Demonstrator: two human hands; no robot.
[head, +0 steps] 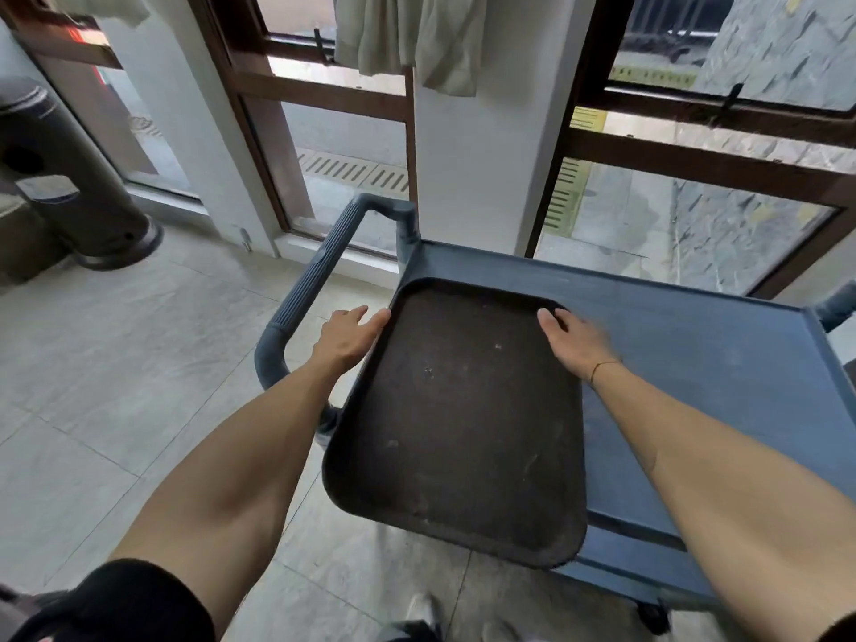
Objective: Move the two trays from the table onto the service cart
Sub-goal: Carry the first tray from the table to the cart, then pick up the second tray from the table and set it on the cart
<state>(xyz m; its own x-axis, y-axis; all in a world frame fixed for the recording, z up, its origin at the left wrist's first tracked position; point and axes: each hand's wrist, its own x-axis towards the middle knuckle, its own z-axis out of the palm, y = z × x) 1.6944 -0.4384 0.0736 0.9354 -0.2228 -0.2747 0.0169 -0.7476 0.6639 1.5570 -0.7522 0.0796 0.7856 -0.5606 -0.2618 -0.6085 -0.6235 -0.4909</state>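
Note:
A dark brown tray [458, 419] with a scuffed surface is over the left end of the blue service cart [704, 363]. Its near edge sticks out past the cart's front rim. My left hand [347, 338] grips the tray's left rim near the far corner. My right hand [576, 338] grips the right rim, thumb on the tray's inside. Whether the tray rests on the cart top or is held just above it, I cannot tell. Only one tray is in view, and no table.
The cart's ribbed handle [319, 280] curves out to the left of my left hand. Behind the cart are a white pillar [481, 169] and brown-framed windows. A dark cylindrical bin [78, 178] stands at far left on the tiled floor. Cloth [417, 34] hangs above.

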